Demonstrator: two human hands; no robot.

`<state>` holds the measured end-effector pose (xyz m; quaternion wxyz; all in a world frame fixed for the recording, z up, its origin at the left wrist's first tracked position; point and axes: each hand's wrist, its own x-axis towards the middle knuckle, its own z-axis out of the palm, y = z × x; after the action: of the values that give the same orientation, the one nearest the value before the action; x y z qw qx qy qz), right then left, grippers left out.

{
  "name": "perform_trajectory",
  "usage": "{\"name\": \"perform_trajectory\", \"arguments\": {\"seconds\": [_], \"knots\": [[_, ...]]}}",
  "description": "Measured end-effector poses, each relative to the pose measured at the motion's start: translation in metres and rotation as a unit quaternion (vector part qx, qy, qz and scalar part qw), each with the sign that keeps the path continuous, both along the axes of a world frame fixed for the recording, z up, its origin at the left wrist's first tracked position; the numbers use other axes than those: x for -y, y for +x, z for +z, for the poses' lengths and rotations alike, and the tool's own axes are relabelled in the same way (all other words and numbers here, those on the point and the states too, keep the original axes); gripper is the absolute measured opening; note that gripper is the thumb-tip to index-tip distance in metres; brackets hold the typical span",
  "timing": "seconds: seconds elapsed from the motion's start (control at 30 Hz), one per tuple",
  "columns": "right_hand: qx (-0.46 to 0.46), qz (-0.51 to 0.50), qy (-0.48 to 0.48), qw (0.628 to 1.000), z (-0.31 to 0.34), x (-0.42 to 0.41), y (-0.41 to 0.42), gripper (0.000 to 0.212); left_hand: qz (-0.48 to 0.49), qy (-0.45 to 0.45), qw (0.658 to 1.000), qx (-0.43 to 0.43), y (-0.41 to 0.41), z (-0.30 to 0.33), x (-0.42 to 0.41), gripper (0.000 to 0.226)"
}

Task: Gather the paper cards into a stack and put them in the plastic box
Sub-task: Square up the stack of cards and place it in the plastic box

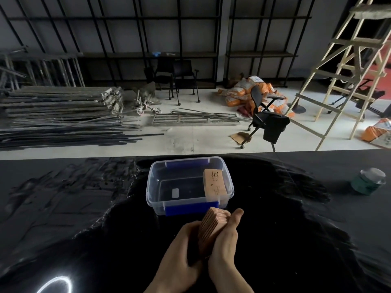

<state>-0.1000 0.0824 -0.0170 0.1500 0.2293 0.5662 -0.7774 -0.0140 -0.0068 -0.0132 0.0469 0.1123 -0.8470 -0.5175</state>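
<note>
A stack of brown paper cards [212,228] is pressed on edge between my two hands, just in front of the clear plastic box [157,182]. My left hand [179,256] grips the stack's left face. My right hand [225,244] clasps the right face, thumb pointing up toward the box. The box has blue latches and stands open near the table's far edge. Another bundle of brown cards [214,183] leans against the box's right inner wall.
The table [63,208] is glossy black. A green jar with a clear lid [368,181] stands at the right. Beyond the table lie metal poles, black chairs [265,121], orange sacks and a wooden ladder [342,66].
</note>
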Motion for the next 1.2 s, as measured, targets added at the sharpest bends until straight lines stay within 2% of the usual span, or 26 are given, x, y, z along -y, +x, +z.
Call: {"name": "perform_trajectory", "arguments": {"seconds": [0.07,0.13,0.23,0.3,0.37,0.43,0.5,0.57,0.63,0.7,0.77,0.9,1.0,1.1,1.2], "knots": [[0.027,0.009,-0.028,0.999,0.008,-0.002,0.001,0.082,0.018,-0.068,0.997,-0.041,-0.001,0.007,0.001,0.062],[0.009,0.033,-0.010,0.999,0.010,-0.008,0.003,0.070,0.030,-0.093,0.995,-0.031,-0.002,0.015,0.008,0.057],[-0.149,0.050,0.071,0.985,0.006,-0.025,-0.001,0.056,-0.025,-0.151,0.988,0.009,0.001,0.026,0.026,0.056],[-0.237,0.097,0.101,0.961,0.008,-0.030,-0.002,0.038,-0.060,-0.185,0.980,0.044,0.000,0.031,0.034,0.056],[-0.269,0.154,0.136,0.941,0.004,-0.024,0.001,0.018,-0.081,-0.237,0.965,0.077,-0.005,0.033,0.036,0.054],[-0.275,0.169,0.197,0.926,-0.005,-0.019,0.004,0.014,-0.086,-0.258,0.958,0.093,-0.009,0.029,0.036,0.059],[-0.248,0.147,0.218,0.932,-0.014,-0.019,0.004,0.014,-0.079,-0.229,0.966,0.096,-0.008,0.021,0.037,0.067],[-0.227,0.143,0.208,0.941,-0.019,-0.020,0.004,0.018,-0.047,-0.159,0.982,0.089,0.000,0.008,0.036,0.072],[-0.234,0.151,0.203,0.939,-0.020,-0.018,0.005,0.023,0.025,-0.009,0.999,0.047,0.008,-0.004,0.030,0.073],[-0.236,0.143,0.203,0.940,-0.021,-0.015,0.006,0.025,0.130,0.179,0.975,0.002,0.005,-0.008,0.014,0.061],[-0.233,0.129,0.205,0.942,-0.022,-0.012,0.007,0.027,0.238,0.262,0.935,-0.030,-0.005,-0.006,-0.004,0.044],[-0.226,0.135,0.200,0.944,-0.015,-0.012,0.006,0.031,0.357,0.257,0.895,-0.074,-0.025,0.003,-0.015,0.031],[-0.252,0.152,0.209,0.932,-0.014,-0.013,0.005,0.029,0.368,0.238,0.896,-0.074,-0.029,-0.005,-0.009,0.034],[-0.274,0.158,0.256,0.914,-0.020,-0.010,0.006,0.026,0.352,0.199,0.912,-0.069,-0.027,-0.014,-0.004,0.034],[-0.258,0.153,0.243,0.922,-0.017,-0.008,0.003,0.026,0.363,0.222,0.901,-0.085,-0.030,-0.012,-0.003,0.033]]}}
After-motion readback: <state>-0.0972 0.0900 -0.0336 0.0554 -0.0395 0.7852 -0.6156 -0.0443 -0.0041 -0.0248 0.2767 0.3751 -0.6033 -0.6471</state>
